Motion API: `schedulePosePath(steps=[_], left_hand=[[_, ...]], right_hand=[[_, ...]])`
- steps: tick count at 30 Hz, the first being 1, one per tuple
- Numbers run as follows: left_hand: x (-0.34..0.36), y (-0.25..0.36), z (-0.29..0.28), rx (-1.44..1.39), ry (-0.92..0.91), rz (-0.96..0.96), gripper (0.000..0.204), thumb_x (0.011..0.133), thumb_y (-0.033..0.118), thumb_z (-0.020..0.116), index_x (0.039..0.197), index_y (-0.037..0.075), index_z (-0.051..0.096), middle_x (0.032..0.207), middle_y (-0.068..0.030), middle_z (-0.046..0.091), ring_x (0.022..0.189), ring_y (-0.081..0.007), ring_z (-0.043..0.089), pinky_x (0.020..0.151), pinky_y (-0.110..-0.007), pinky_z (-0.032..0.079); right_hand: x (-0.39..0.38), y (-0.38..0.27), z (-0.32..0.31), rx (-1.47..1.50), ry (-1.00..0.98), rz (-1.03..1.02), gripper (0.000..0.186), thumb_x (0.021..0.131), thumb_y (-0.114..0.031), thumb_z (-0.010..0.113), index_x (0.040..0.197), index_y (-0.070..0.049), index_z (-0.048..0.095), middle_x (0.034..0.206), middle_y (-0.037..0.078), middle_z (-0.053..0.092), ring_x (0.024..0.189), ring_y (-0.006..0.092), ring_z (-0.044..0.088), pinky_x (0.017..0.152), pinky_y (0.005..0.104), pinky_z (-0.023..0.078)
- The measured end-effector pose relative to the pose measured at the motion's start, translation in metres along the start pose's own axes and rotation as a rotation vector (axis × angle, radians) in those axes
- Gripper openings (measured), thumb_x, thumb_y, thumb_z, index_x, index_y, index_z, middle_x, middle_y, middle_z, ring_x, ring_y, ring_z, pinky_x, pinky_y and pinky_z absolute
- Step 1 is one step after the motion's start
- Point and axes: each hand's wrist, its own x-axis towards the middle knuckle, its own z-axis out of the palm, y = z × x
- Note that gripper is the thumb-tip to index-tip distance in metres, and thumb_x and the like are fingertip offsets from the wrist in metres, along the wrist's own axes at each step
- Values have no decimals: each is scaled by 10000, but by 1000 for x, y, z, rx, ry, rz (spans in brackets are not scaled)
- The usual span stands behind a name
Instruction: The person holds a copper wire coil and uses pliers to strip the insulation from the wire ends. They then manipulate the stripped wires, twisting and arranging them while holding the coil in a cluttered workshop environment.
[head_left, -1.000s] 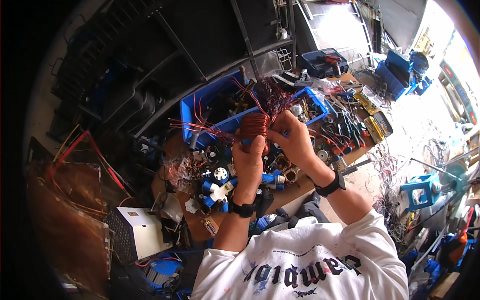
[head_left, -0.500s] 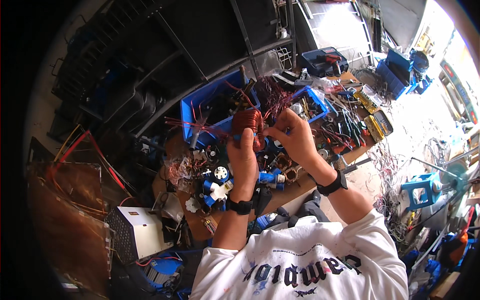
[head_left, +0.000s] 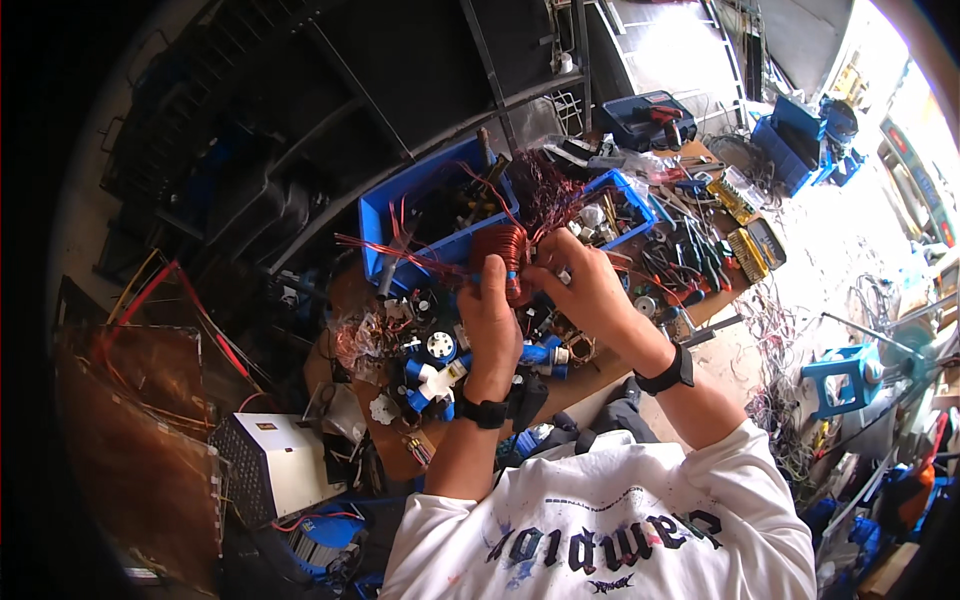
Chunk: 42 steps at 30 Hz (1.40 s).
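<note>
A copper wire coil [head_left: 499,245] with reddish windings is held up over the cluttered workbench. My left hand [head_left: 490,315] grips it from the near side, thumb pointing up along the windings. Loose copper wire ends [head_left: 385,248] stick out from it to the left. My right hand [head_left: 575,268] is at the coil's right side, fingertips pinched together beside it. What lies between those fingertips is too small to make out. Below my hands are a white and blue plastic fitting [head_left: 436,380] and a round white part with holes [head_left: 440,346].
A large blue bin [head_left: 375,225] holds mixed parts behind the coil. A smaller blue tray [head_left: 632,235] stands at its right, with several pliers [head_left: 690,250] and yellow bit cases [head_left: 752,255] beyond. A white metal box [head_left: 285,455] stands at lower left; a blue stool [head_left: 842,380] at right.
The coil and my left hand have shifted slightly right and down. My right hand has lowered and flattened, its fingers still beside the coil.
</note>
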Motion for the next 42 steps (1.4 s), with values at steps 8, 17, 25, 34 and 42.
schedulePosePath(steps=[8,17,25,34,42], left_hand=[[7,5,5,14,6,77,510,971,450,485,1132,-24,584,1060,-100,627,943,-181,622,805,-355,557],[11,9,10,-71,-43,102,493,967,435,498,1135,-22,574,1049,-106,633,931,-203,634,834,-406,566],[7,-3,14,-7,-124,126,464,920,353,625,1197,-7,529,1081,-90,635,950,-167,637,813,-310,554],[-1,1,27,-8,-139,79,422,918,316,648,1189,24,508,1018,-26,626,829,-51,569,676,-201,468],[5,-11,19,-12,-121,114,468,989,459,463,1148,24,534,937,-10,605,772,-56,531,666,-211,439]], right_hand=[[-9,19,-16,-328,-35,-261,263,846,-193,669,1049,-52,578,861,121,609,824,318,600,744,398,452],[-20,43,-37,-257,1,-57,143,884,-151,607,963,-53,674,847,121,644,783,337,634,691,388,498],[-11,17,-23,-105,74,41,144,826,-139,671,891,-15,704,831,158,669,750,342,648,660,387,503],[-13,1,-10,97,93,73,278,867,-42,603,1073,-10,420,861,194,651,771,361,656,653,400,499],[-15,10,-13,-15,119,51,286,863,-62,622,1086,-12,449,832,135,591,686,297,593,615,373,476]])
